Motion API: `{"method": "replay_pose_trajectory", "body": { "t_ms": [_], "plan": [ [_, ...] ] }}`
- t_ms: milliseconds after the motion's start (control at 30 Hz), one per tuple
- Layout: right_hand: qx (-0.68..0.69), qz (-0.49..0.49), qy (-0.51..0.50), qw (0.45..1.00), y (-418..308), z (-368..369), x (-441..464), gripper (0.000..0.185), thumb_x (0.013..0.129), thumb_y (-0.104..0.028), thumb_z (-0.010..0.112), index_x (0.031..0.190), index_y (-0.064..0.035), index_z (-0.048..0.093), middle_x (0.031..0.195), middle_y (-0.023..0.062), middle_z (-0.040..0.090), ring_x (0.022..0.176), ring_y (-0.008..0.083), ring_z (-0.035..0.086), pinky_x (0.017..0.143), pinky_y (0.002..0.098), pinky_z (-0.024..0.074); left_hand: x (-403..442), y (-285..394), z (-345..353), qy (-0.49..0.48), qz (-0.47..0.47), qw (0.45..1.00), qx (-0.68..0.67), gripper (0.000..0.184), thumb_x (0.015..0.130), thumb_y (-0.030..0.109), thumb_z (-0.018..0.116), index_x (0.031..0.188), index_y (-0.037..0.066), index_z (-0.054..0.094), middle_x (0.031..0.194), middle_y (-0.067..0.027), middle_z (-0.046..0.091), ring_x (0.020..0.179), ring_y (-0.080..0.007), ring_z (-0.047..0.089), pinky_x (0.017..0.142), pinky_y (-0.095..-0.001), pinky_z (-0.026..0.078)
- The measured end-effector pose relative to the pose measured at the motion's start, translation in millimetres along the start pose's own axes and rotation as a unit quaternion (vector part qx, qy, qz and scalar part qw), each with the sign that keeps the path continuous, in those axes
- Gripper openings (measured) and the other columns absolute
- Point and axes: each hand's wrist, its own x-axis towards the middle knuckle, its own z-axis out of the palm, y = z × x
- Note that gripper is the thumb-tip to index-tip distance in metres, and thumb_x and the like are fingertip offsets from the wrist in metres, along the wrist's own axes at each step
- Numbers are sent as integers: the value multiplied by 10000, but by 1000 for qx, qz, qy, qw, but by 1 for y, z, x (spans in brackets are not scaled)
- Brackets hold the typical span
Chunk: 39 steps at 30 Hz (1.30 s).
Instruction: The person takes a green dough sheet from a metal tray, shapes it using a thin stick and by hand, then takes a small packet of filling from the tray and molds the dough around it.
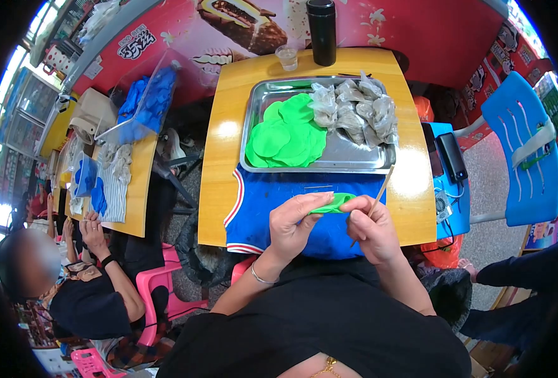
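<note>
My left hand (293,223) pinches one side of a folded bright green piece of thin, fabric-like material (335,204) above the near edge of the table. Closed at the other end of that piece, my right hand (377,234) also holds a thin wooden stick (386,183), which slants up past the fingers. Beneath both hands lies a blue jersey (257,211) with red and white trim. Beyond it is a metal tray (317,168) with a pile of flat green discs (279,137) on its left and several greyish plastic-wrapped bundles (353,110) on its right.
At the table's far edge stand a black bottle (322,34) and a clear cup (286,58). To the right are a blue chair (521,148) and a power bank (451,156). A co-worker (93,283) sits at another table (139,195) on the left.
</note>
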Motion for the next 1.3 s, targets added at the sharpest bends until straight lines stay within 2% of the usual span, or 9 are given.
{"method": "replay_pose_trajectory", "body": {
  "t_ms": [133,233,333,500,600,700,800,1000,1300],
  "plan": [
    [-211,-64,47,974,4,1,-1,153,877,-117,573,990,-16,586,627,-46,465,522,33,394,470,182,311,0,0,1,6,6,1000,6,249,866,206,589,973,-9,653,927,-167,669,876,-262,652,750,-318,510],
    [-195,-49,6,980,1,4,-2,195,890,-149,559,1016,-2,581,622,-46,458,524,35,392,475,182,314,-1,-1,-2,-12,0,1000,4,234,872,180,585,969,-24,648,935,-161,668,878,-246,651,746,-306,509],
    [-50,-76,-41,995,0,-9,3,234,905,-180,540,1038,10,573,622,-43,456,532,35,396,486,181,316,-6,1,-7,-22,-136,989,-52,225,897,163,557,982,-30,636,952,-148,662,881,-232,647,767,-318,518],
    [-233,-100,55,966,-11,-13,11,260,925,-206,509,1053,11,574,661,-26,464,616,52,429,538,213,356,-15,-14,-5,52,-231,928,-286,218,942,159,474,1020,-16,579,979,-137,641,895,-225,639,784,-371,543],
    [-393,-70,84,913,-5,-25,13,239,915,-196,518,1040,-9,597,694,21,529,652,122,517,572,262,406,-15,-20,-8,69,-246,908,-331,208,951,158,451,1026,-7,554,985,-136,635,903,-225,637,775,-376,551],
    [-619,-73,89,777,6,-39,15,211,877,-156,548,1030,-27,615,743,79,590,710,235,583,619,332,452,-14,-23,-9,84,-251,899,-348,197,953,153,445,1025,1,548,977,-131,633,894,-217,638,758,-368,556],
    [-688,-91,69,716,14,-46,16,230,818,-104,590,1037,-44,623,854,115,615,815,315,583,715,376,466,-14,-28,-11,99,-264,892,-354,187,954,150,442,1015,9,549,958,-121,635,872,-204,640,740,-358,559],
    [-648,-215,60,729,-2,-52,43,235,763,-58,632,998,-62,627,994,124,591,946,313,551,840,388,434,-12,-34,-20,134,-294,885,-335,179,951,171,467,955,19,560,864,-72,630,757,-129,618,668,-283,530],
    [-693,-285,75,658,-20,-70,185,192,742,-54,622,933,-39,603,940,130,582,921,317,551,796,400,450,-12,-31,-28,132,-334,888,-288,242,955,224,471,888,18,581,745,-18,593,638,-53,517,574,-203,413]
  ]
}}
